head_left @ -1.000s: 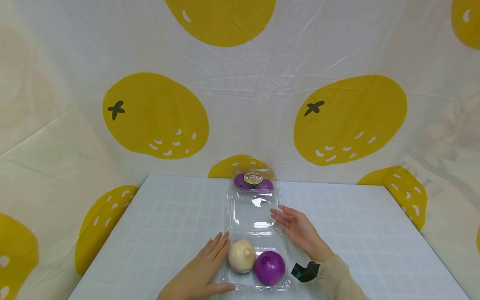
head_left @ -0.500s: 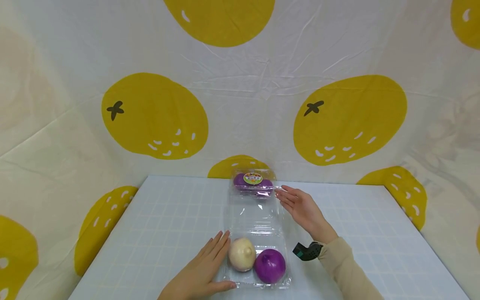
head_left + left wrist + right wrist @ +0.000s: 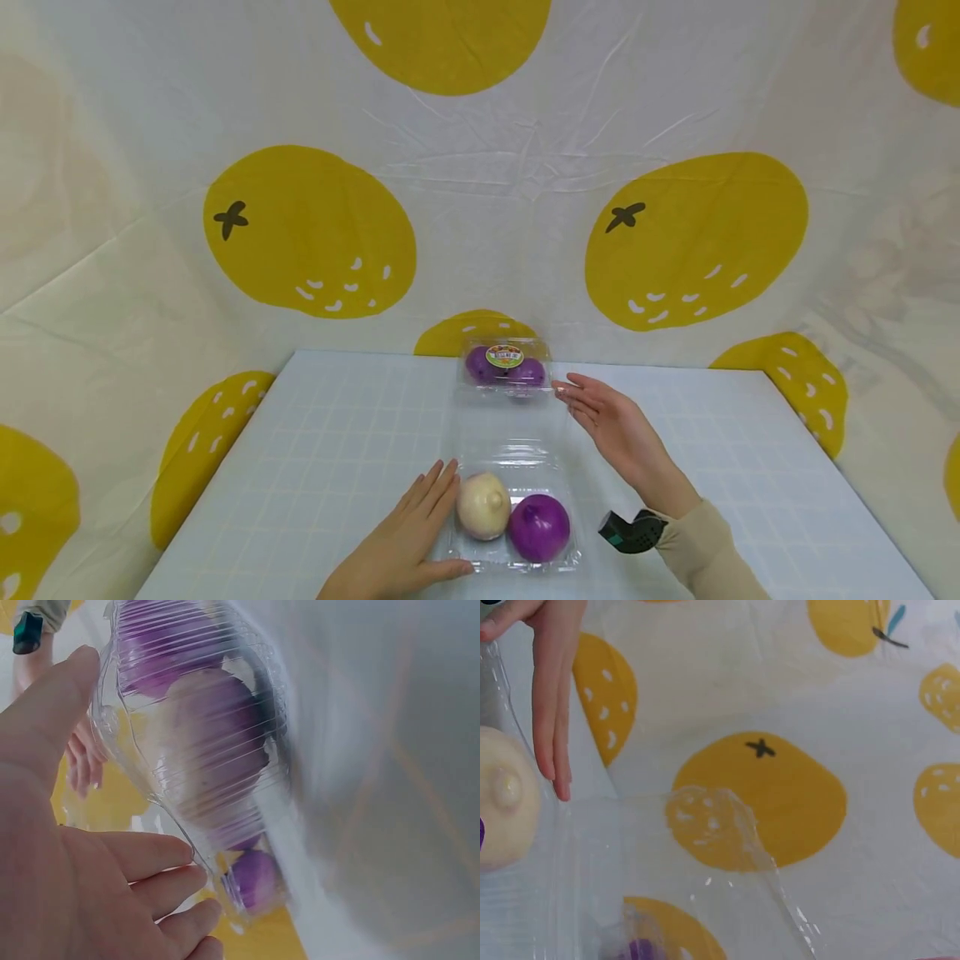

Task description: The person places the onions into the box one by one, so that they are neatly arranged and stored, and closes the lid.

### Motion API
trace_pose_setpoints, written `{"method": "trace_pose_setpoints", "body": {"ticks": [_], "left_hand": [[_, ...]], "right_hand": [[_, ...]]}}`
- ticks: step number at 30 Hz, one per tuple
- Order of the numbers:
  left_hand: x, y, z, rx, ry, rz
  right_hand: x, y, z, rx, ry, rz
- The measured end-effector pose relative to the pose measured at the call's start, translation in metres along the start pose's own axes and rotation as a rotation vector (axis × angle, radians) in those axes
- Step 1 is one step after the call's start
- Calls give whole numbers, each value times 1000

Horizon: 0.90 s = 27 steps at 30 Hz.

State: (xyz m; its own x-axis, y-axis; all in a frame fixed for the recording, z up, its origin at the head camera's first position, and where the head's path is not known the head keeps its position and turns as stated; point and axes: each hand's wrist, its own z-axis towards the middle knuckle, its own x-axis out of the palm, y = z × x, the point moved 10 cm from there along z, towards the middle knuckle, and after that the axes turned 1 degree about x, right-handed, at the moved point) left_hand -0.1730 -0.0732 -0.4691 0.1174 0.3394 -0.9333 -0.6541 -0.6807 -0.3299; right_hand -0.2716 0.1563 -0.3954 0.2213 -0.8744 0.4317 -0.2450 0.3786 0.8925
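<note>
A clear plastic clamshell box [image 3: 517, 567] stands before me, holding a white onion [image 3: 483, 507] and a purple onion [image 3: 539, 527]. Its transparent lid [image 3: 765, 862] is swung up at the far side, seen best in the right wrist view. My left hand [image 3: 408, 533] lies along the box's left side, fingers straight and thumb near the front corner. In the left wrist view those fingertips are right at the box's edge. My right hand [image 3: 611, 425] is raised beyond the box, its fairly straight fingers at the lid's right edge.
Behind the box, a closed clear pack [image 3: 505, 375] holds purple onions and bears an oval label. The pale checked table [image 3: 345, 433] ends at a cloth backdrop [image 3: 502, 225] with yellow fruit prints. A black wrist device [image 3: 632, 532] sits below my right hand.
My right hand has moved up and away from me, and the lid, lying back flatter before, has come up with it. My left hand and the two onions have stayed put.
</note>
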Motion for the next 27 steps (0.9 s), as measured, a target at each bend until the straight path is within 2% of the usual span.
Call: {"method": "trace_pose_setpoints", "body": {"ticks": [4, 8, 10, 11, 14, 19, 21, 25, 27], "left_hand": [[-1, -1, -1, 13, -28, 21], [-9, -5, -4, 65, -137, 77], [-13, -4, -5, 59, -188, 49], [-16, -4, -6, 43, -213, 13], [-23, 2, -7, -61, -265, -167], [-41, 10, -10, -173, -443, -425], [-46, 14, -11, -220, -490, -521], [-45, 25, -11, -353, -507, -714], [-44, 27, -10, -380, -504, -788]], "right_hand": [[2, 0, -14, -25, -2, -81], [3, 0, -28, -88, 3, -193], [5, -1, -35, -115, 6, -242], [5, -2, -38, -125, 5, -262], [6, -6, -45, -120, -25, -317], [4, -11, -55, -94, -83, -384], [5, -13, -58, -92, -94, -412], [5, -19, -64, -92, -95, -467], [6, -21, -66, -93, -87, -500]]}}
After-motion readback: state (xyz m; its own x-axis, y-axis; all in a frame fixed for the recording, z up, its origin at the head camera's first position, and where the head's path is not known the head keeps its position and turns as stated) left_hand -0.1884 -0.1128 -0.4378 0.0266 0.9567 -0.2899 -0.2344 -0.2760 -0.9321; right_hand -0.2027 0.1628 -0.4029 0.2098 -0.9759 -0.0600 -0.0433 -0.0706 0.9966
